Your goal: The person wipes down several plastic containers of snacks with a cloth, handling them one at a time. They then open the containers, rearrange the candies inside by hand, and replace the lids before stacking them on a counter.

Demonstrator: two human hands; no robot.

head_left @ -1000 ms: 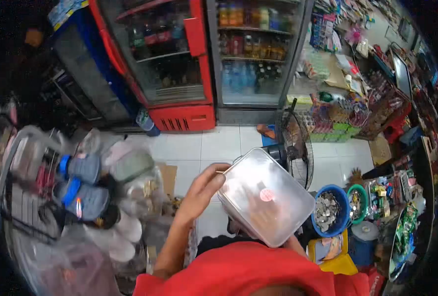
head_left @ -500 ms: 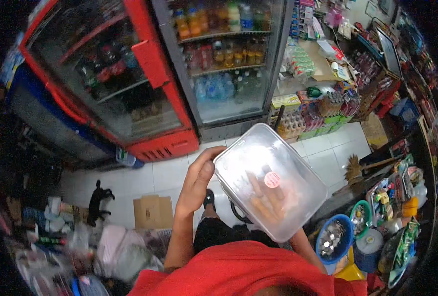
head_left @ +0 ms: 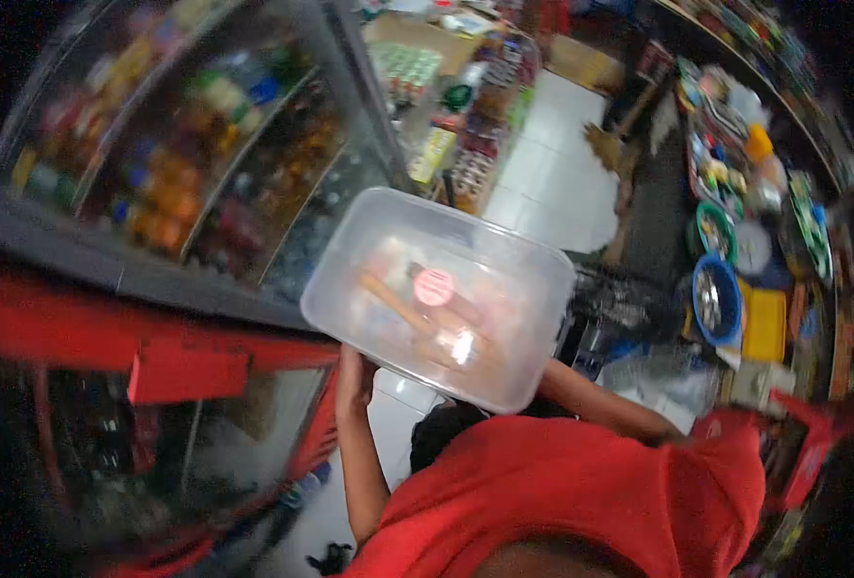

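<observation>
Evidently the wearer has turned: one lidded plastic container [head_left: 475, 323], held before the red shirt [head_left: 562, 482], now overlaps the grey-framed drinks fridge [head_left: 186, 169] in view, so the carrying goes on. The left hand [head_left: 354, 378] grasps its lower-left side (fingers mostly hidden); the right hand is concealed behind it, its grip impossible to tell. Count one round pink sticker [head_left: 434, 287], one red fridge [head_left: 206, 438], one blue basket [head_left: 736, 299], one green basket [head_left: 731, 229].

A loose, plain red shirt [head_left: 562, 482], lightly creased, has a rounded neckline. Uncovered to the shirt's left is the left forearm [head_left: 362, 472]; beyond its front edge shows black clothing [head_left: 434, 435], its details blurred.
</observation>
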